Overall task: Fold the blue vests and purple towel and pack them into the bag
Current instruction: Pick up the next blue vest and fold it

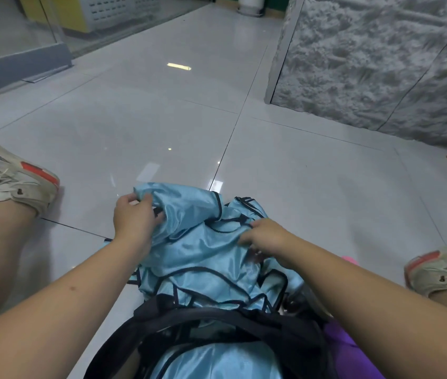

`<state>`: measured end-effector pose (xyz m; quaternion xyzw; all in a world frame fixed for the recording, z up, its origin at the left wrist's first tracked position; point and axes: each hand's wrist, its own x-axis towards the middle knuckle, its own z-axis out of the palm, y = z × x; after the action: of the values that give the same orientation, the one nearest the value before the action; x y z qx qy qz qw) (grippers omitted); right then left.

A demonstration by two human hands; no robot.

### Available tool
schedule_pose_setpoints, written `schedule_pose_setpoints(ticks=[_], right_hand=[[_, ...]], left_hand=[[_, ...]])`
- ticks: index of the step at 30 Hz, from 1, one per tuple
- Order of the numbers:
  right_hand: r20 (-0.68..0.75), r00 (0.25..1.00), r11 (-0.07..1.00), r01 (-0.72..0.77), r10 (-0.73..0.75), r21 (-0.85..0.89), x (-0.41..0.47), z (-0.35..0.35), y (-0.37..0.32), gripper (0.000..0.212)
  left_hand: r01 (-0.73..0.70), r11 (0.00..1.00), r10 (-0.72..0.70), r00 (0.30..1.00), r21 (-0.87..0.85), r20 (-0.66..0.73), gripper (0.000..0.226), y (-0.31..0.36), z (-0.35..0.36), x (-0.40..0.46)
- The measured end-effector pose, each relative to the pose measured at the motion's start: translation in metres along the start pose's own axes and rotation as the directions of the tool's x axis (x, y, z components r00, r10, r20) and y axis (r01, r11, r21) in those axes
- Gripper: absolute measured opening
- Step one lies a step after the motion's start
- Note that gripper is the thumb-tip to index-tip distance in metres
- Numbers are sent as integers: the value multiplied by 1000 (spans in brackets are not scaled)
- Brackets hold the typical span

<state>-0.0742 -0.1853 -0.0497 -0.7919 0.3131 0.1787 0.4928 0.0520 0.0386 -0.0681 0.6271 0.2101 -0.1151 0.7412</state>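
A heap of shiny light-blue vests [203, 250] with dark trim lies on the floor between my legs. My left hand [134, 218] grips the top vest at its far left corner. My right hand [264, 236] pinches the same vest's fabric on the right side. A black bag [244, 326] sits open close to me, with more blue vest fabric [216, 362] inside it. The purple towel [345, 351] shows at the bag's right side, mostly hidden by my right arm.
Glossy grey floor tiles [162, 127] stretch ahead. My shoes rest at far left [11, 176] and far right [441, 266]. A shaggy grey rug [381, 64] lies at the back right, a glass partition [25, 36] at the back left. Something pink [349, 259] peeks out beyond my right arm.
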Motion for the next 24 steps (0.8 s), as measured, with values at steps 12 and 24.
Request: schedule_pose_setpoints(ticks=[12,24], right_hand=[[-135,990,809,55,31,586,2,1,-20,8],[51,975,710,120,-215,694,-16,16,-42,9]], left_hand=[[-773,251,106,619,582,778,32,-34,-2,-40],[-263,934,34,736,240,676,20,-21,22,-69]])
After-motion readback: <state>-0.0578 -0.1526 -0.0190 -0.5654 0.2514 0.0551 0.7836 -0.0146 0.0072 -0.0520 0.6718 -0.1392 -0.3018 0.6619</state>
